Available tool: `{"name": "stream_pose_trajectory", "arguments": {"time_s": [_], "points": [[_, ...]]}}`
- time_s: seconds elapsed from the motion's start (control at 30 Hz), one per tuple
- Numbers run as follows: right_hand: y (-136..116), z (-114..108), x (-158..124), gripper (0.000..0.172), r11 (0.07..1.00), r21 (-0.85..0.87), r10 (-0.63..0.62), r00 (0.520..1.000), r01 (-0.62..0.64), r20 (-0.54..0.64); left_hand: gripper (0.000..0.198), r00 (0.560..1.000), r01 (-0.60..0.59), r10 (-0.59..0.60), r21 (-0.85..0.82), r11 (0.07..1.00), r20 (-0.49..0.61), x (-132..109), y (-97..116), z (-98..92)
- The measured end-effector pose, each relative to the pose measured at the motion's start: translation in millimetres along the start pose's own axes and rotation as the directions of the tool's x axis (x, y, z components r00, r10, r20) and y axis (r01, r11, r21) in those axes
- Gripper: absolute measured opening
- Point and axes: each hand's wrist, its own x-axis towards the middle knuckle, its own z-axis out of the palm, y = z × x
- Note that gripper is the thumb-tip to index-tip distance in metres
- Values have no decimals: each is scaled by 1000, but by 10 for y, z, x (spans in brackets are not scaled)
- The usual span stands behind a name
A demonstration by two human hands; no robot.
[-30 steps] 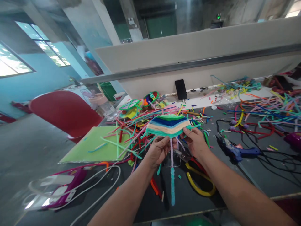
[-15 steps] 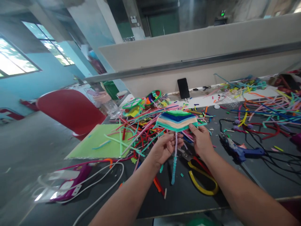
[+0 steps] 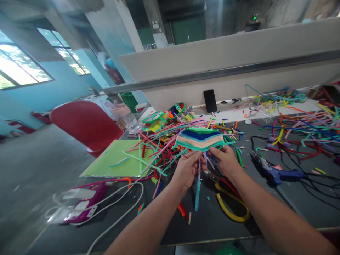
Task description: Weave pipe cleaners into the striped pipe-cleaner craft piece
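Barely moved since earlier, we hold the striped pipe-cleaner fan at frame centre, left hand and right hand fingers pinched on its lower edge, over the dark grey table; red plastic chair centre-left.

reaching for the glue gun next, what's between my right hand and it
In the head view, a short stretch of dark table lies between right hand and blue glue gun, with a green pipe-cleaner piece and small scraps on it.

On the worktop: pipe-cleaner pile at centre, sheet by the left edge, glue gun toward the right, phone at the back.
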Motion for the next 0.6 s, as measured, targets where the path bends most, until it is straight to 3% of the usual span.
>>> {"name": "stream_pose_trajectory", "arguments": {"time_s": [0.1,0.27,0.47,0.6], "points": [[13,5,-16,17,1000,1,9,998,-9,63,27,1000,31,-31,27,999,-3,-21,11,9],[-13,15,-26,14,1000,-2,-14,998,14,54,26,997,59,-61,68,996,37,-18,45,-16],[-22,24,-22,15,999,9,-36,996,35,79,21,997,64,-62,-53,997,48,57,89,-99],[-6,-2,-20,16,1000,14,18,997,-19,75,20,988,138,-136,-23,990,75,92,112,-183]]}}
